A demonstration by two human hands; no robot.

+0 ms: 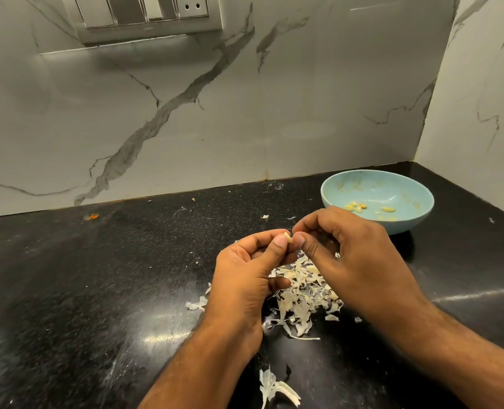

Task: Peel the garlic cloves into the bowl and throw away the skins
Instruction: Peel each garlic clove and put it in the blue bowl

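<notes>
Both hands, left (245,267) and right (348,252), pinched one small pale garlic clove (288,237) between fingertips above the papery skin pile (301,296), near the light-blue bowl (407,228); it looked light, slippery, best held by its ends.

Under the pinching hands, the countertop (97,290) is polished black speckled stone, glossy with glare. Beneath the grip lie dry, papery garlic skins (301,299). Beyond it, the pale blue bowl (416,222) looks smooth and matt; behind, veined marble-look wall (215,113), softly sheened.
</notes>
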